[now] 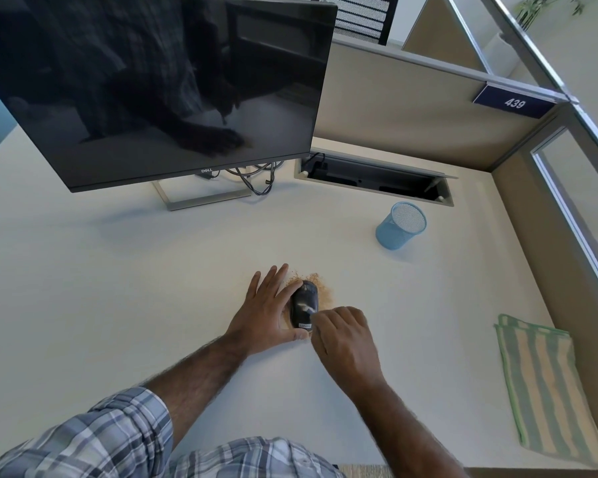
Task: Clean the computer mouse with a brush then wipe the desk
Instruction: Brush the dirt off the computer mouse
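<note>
Readable text: "DELL" on the monitor [159,88] bezel, "439" in white on a dark blue tag [514,103] on the partition [411,108]. The mouse [304,303] has a small label at its near end, too small to read.

White matte desk [118,288] in a cubicle with beige fabric panels and metal-framed glass on the right. A cable slot [373,177] with its flap up is set into the desk at the back, and cables [256,177] are bunched behind the monitor stand.

The mouse is black and glossy, mid-desk, sitting in a patch of brown crumbs [321,291].

Left hand [266,312] holds the mouse: thumb at the near end, index finger curved along its left side, other fingers flat on the desk.

Right hand [342,339] has its fingers curled tight, tips at the mouse's near right edge. Can't tell what it pinches, the knuckles hide it.

Blue wire-mesh cup [399,225] stands well apart to the back right. A folded green-and-tan striped cloth [546,384] lies at the desk's right edge. Plaid sleeve [118,432] on the left arm.
</note>
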